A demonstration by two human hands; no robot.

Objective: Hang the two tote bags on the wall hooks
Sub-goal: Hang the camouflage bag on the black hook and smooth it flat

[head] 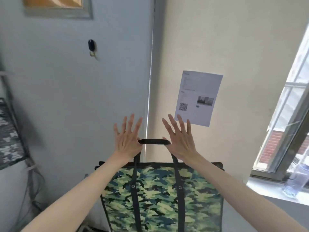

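A green camouflage tote bag [158, 200] with black straps hangs in front of me, low in the middle of the view. Its black handle [154, 141] is stretched level between my hands. My left hand [127, 142] carries the handle's left end on its thumb, with the fingers spread upward. My right hand [181, 142] carries the right end the same way. A black wall hook [92, 46] with a metal prong sits on the grey wall, up and to the left of my hands. It has nothing on it. I see only one tote bag.
A printed sheet [199, 97] is stuck on the cream wall at right. A window [284, 131] with a sill and a clear bottle [292, 183] is at far right. A metal rack with grey camouflage fabric [10, 133] stands at left. A framed picture [56, 5] hangs top left.
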